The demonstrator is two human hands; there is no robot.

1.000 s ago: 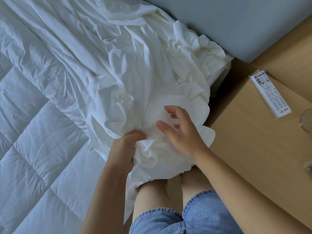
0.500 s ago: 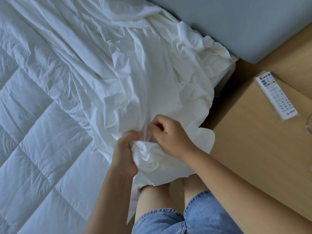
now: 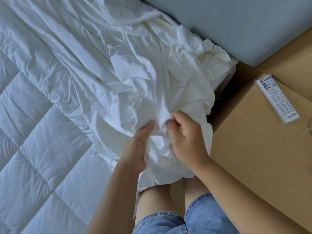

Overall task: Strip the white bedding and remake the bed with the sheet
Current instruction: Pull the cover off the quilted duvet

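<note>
White sheet (image 3: 135, 73) crumpled, bunched | left hand (image 3: 136, 146), right hand (image 3: 187, 135): fingers (image 3: 179, 116) clamped on sheet

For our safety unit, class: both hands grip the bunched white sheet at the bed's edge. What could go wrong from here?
1. The sheet hangs right beside the nightstand; a sideways tug might sweep the remote off.
2. Its loose end hangs by the person's legs and could catch underfoot.
3. The left hand and right hand grip one bunch, so pulling may drag the cloth unevenly.
</note>
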